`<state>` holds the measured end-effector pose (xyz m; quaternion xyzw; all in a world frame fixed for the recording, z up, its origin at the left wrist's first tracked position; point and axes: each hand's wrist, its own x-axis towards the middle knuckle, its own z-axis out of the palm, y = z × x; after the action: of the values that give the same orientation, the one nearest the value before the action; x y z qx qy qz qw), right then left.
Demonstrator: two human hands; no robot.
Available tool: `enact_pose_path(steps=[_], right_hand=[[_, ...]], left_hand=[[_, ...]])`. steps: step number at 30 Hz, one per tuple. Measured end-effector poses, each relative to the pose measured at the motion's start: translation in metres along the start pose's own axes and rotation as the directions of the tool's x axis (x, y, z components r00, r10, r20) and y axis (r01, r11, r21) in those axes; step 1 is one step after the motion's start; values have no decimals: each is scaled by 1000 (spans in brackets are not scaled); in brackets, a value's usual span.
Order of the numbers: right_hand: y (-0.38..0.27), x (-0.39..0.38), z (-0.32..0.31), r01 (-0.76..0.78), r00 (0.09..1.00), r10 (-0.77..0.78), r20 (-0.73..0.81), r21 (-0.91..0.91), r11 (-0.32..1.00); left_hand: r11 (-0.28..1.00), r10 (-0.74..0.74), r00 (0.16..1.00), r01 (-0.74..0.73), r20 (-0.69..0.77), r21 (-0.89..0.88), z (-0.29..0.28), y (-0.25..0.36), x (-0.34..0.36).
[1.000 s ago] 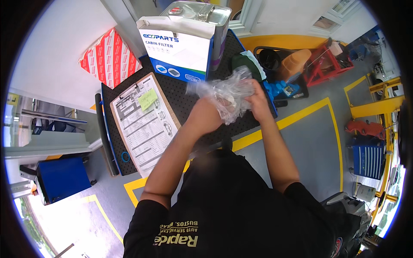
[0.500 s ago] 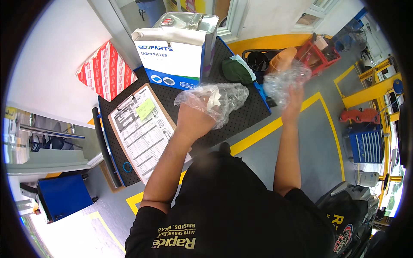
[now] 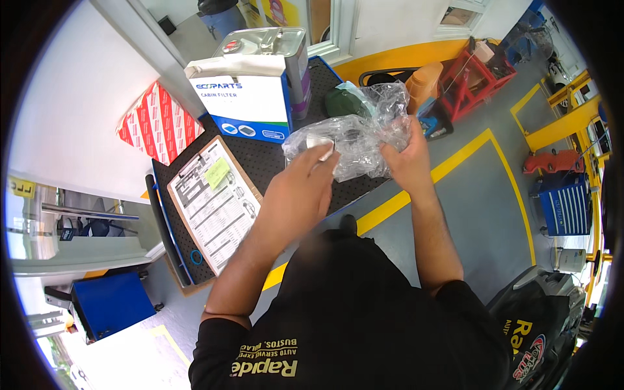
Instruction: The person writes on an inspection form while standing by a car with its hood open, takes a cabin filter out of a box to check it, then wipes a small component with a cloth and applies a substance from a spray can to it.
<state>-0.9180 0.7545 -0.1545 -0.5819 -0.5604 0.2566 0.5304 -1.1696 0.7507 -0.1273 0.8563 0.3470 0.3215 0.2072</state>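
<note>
So the crumpled clear plastic (image 3: 359, 155) is right of the white-and-blue box (image 3: 247, 104) and nearer the wearer, over the counter (image 3: 263, 158). Looks super light and floppy, probably a bit slippery, and I'd guess it tears if yanked. The right hand (image 3: 411, 159) has its fingers closed on the end farther from the box, imo the best spot, since bunched folds should grip better than one smooth layer. The left hand (image 3: 300, 195) has its fingers against a small white piece at the end nearer the box; can't tell if they're really pinching it.
</note>
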Motion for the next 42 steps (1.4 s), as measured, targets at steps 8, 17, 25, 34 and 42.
enact_pose_path(steps=[8,17,25,34,42], right_hand=[[-7,8,-23,43,999,-45,20,94,995],[-34,10,-19,710,694,-550,464,-320,627],[56,62,-10,806,468,-36,883,-410,427],[-82,38,-11,320,652,-123,748,-125,939],[25,16,49,353,919,-324,224,-102,930]], left_hand=[[971,-210,977,212,-31,106,6,-30,50],[984,111,993,-117,-49,-136,15,9,83],[958,252,966,-257,-54,-130,49,20,61],[983,-171,985,172,-19,61,35,-38,46],[895,-55,991,-6,-123,-445,22,-55,27]])
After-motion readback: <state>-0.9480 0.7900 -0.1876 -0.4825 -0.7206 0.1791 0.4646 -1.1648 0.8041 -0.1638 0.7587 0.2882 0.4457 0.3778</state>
